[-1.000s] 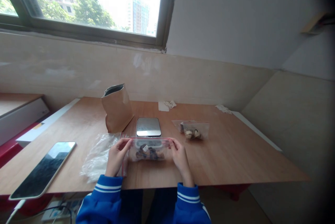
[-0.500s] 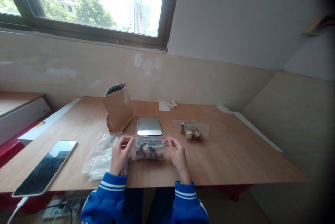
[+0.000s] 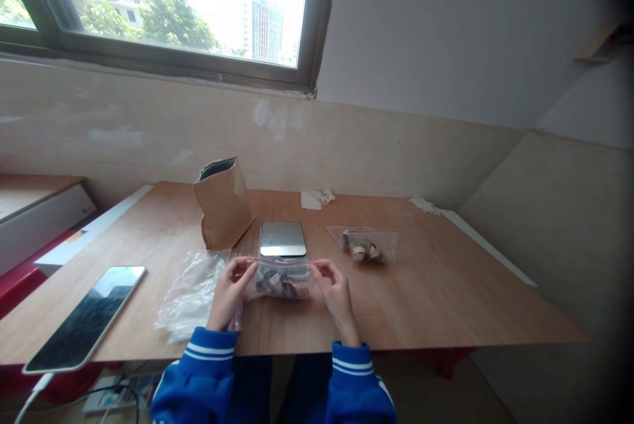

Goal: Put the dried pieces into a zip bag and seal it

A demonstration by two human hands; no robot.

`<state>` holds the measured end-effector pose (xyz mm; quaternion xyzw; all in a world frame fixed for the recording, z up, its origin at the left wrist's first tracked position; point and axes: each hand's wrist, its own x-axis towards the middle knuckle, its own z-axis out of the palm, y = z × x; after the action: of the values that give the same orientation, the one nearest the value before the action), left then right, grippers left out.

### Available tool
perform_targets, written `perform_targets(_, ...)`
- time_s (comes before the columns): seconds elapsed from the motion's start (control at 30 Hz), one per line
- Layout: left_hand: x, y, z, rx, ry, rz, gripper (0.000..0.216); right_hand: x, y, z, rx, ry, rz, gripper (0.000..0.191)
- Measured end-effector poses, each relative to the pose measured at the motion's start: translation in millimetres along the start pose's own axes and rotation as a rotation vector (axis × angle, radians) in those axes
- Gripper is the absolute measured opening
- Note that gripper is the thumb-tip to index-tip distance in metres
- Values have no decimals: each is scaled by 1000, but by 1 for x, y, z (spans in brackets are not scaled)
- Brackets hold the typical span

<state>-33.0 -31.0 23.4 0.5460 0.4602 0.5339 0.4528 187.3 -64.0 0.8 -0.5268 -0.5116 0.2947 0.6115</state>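
I hold a small clear zip bag with a red seal strip and dark nuts inside, just above the wooden table. My left hand pinches its left top corner. My right hand pinches the right top corner. Both sleeves are blue with white stripes. Right behind the bag lies a small scale with a shiny steel top.
A brown paper bag stands open left of the scale. A second clear bag of nuts lies to the right. Empty clear bags lie at my left, a phone further left. Paper scraps sit by the wall.
My hands have come a little closer together along the bag's top edge, and the bag has tilted and sunk slightly towards the table.
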Motion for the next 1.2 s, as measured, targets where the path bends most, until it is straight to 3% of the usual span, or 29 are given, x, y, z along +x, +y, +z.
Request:
perform_targets(0.57, -2, 6, -2, 5, 13, 8, 25, 3, 5, -3, -76, 51, -131, 16)
perform_targets(1.03, -3, 7, -1, 59, -102, 0, 26, -1, 7, 7, 158, 0, 110, 33)
perform_targets(1.2, -4, 10, -2, 65, -117, 3, 25, -1, 6, 6, 131, -76, 125, 33)
